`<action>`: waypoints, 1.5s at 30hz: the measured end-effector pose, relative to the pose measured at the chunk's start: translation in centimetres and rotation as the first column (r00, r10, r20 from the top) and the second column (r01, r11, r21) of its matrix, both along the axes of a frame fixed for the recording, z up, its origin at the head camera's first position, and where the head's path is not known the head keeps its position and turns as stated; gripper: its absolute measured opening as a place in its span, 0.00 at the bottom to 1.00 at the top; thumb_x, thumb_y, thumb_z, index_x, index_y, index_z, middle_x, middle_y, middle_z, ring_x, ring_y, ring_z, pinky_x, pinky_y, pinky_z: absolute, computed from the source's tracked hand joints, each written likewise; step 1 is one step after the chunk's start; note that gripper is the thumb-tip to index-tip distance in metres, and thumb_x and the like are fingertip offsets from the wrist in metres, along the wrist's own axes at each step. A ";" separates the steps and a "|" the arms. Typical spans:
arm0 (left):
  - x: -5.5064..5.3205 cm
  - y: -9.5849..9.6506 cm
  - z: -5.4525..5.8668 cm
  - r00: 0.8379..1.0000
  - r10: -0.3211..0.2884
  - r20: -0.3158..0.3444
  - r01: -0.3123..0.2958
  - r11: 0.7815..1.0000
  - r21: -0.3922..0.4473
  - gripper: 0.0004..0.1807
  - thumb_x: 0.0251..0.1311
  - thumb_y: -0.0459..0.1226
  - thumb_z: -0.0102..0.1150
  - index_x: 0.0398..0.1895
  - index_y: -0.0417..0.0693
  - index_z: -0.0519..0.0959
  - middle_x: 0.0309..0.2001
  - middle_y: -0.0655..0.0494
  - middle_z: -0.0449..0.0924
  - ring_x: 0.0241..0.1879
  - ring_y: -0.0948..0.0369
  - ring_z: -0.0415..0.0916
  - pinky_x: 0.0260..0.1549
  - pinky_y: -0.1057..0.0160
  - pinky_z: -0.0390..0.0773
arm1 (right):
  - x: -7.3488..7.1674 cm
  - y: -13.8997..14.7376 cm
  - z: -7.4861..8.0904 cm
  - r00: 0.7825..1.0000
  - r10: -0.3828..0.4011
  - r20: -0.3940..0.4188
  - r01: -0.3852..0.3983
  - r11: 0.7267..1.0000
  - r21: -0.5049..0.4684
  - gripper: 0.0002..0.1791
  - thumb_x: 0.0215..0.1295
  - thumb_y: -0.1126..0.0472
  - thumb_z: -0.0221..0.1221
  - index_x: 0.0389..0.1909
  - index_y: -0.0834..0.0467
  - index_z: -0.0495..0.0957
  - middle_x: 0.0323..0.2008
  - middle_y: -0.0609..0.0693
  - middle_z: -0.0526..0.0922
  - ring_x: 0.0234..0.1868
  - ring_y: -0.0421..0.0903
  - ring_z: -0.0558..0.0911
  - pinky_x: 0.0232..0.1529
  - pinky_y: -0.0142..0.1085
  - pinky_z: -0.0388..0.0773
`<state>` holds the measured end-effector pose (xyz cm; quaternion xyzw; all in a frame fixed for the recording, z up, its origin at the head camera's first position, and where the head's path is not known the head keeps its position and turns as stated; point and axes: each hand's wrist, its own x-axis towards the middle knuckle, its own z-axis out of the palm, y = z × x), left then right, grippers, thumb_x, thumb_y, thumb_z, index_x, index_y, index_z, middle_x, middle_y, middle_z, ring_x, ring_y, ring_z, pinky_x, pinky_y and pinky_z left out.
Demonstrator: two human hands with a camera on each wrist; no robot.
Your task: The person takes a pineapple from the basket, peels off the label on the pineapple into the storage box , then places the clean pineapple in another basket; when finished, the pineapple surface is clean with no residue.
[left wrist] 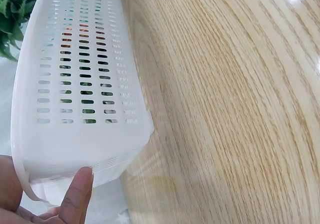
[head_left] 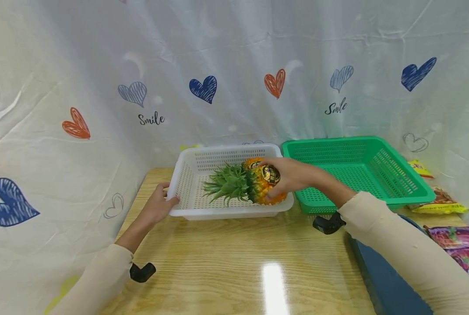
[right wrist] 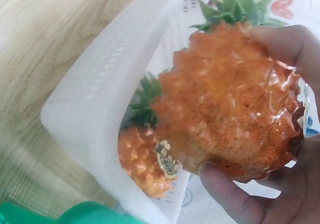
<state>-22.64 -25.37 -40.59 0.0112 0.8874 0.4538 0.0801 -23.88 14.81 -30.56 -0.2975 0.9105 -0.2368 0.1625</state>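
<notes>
My right hand (head_left: 287,173) grips a pineapple (head_left: 263,190) with a black and gold label, its leafy crown (head_left: 228,183) pointing left over the white basket (head_left: 228,213). Thumb and fingers lie around the sides of the fruit in the right wrist view. Low inside the basket is a second pineapple (right wrist: 142,159), partly hidden by the held one; it also bears a label. At the basket's left end, my left hand (head_left: 157,206) pinches the rim, with fingers against the outer wall (left wrist: 75,144).
A green basket (head_left: 336,203) stands right beside the white one. Snack packets (head_left: 441,203) and purple packets (head_left: 460,240) lie along the right side. A dark blue bin (head_left: 388,275) sits under my right forearm. A printed curtain (head_left: 234,57) hangs behind the wooden table (head_left: 218,262).
</notes>
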 end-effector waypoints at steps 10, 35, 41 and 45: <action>0.4 -0.2 0.2 1.000 0.012 0.013 -0.012 1.000 0.004 0.38 0.74 0.37 0.51 0.77 0.33 0.45 0.64 0.28 0.67 0.59 0.39 0.75 0.49 0.50 0.82 | 4.8 1.0 0.4 0.999 0.038 0.010 -0.038 0.998 -0.060 0.52 0.48 0.43 0.74 0.74 0.52 0.62 0.70 0.53 0.68 0.63 0.52 0.74 0.56 0.52 0.76; 0.2 -0.3 -0.1 1.000 0.006 -0.012 -0.006 1.000 -0.014 0.37 0.73 0.36 0.50 0.77 0.32 0.46 0.63 0.28 0.69 0.59 0.39 0.75 0.49 0.51 0.82 | 10.8 0.7 -7.0 1.000 0.023 0.020 -0.021 0.996 -0.087 0.49 0.41 0.44 0.77 0.66 0.53 0.70 0.49 0.47 0.76 0.44 0.42 0.77 0.36 0.33 0.78; 0.2 -0.3 -0.1 1.000 0.000 -0.018 0.000 1.000 -0.017 0.37 0.73 0.36 0.50 0.76 0.31 0.46 0.63 0.27 0.68 0.59 0.38 0.75 0.49 0.50 0.82 | 10.6 0.5 -8.0 0.999 -0.022 -0.024 0.021 0.999 -0.050 0.49 0.39 0.44 0.78 0.65 0.54 0.71 0.48 0.47 0.78 0.43 0.43 0.77 0.35 0.34 0.77; 0.1 -0.1 -0.1 1.000 -0.001 -0.019 0.001 1.000 -0.008 0.36 0.73 0.35 0.51 0.76 0.31 0.47 0.63 0.27 0.68 0.59 0.38 0.75 0.49 0.49 0.82 | 10.4 0.6 -8.7 0.999 -0.035 0.007 0.035 0.998 -0.051 0.49 0.40 0.45 0.78 0.65 0.55 0.70 0.49 0.48 0.78 0.44 0.44 0.77 0.36 0.35 0.77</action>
